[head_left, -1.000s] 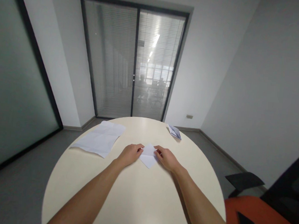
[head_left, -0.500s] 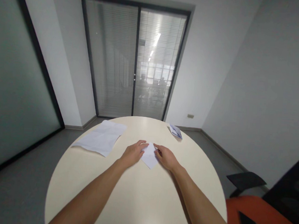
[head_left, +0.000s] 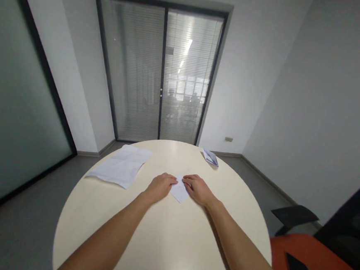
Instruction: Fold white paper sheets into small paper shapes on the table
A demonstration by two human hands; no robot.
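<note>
A small folded white sheet of paper (head_left: 179,193) lies on the table between my hands, with a pointed corner facing me. My left hand (head_left: 161,186) grips its left edge, thumb and fingers together. On the opposite side my right hand (head_left: 198,189) has its fingers curled over the paper's right edge. The fingertips of both hands are close together near the paper's far end and cover parts of its sides.
The round cream table (head_left: 159,241) carries a large creased white sheet (head_left: 120,165) at the left. A folded bluish-white paper piece (head_left: 210,157) stands near the far right edge. An orange chair (head_left: 307,261) with a black armrest is at the right.
Both hands have shifted slightly toward me along the paper's sides. My right index finger, stretched out earlier, is now bent closer to the other fingers.
</note>
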